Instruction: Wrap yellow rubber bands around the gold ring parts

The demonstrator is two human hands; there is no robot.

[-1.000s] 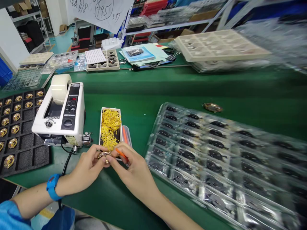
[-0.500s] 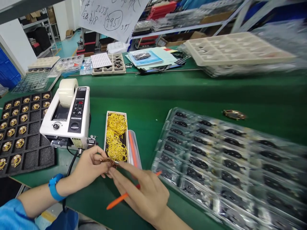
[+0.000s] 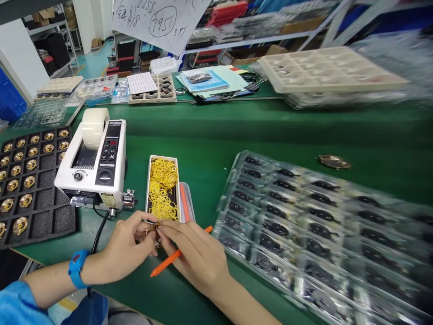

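Note:
My left hand (image 3: 123, 246), closed, pinches a small bronze-coloured metal part (image 3: 151, 229) between thumb and fingers. My right hand (image 3: 199, 259) is closed around an orange pointed plastic stick (image 3: 169, 263), whose tip sticks out toward the lower left. The fingertips of that hand touch the right side of the metal part and partly cover it. Just beyond both hands stands a white box (image 3: 147, 189) filled with thin yellow rings (image 3: 163, 189). Beside the box lies a clear case (image 3: 189, 205) with another orange stick (image 3: 184, 203) in it.
A white tape dispenser (image 3: 113, 180) stands left, with a black foam tray (image 3: 43, 216) of gold round parts (image 3: 25, 201) beyond. At right are clear blister trays (image 3: 221, 225) of black parts (image 3: 277, 228) and a loose metal part (image 3: 334, 161). Beige trays (image 3: 334, 72) stand behind.
My right hand has shifted left and turned, bringing the orange stick's tip slightly up. My left hand has tilted the metal part and curled its fingers closer around it.

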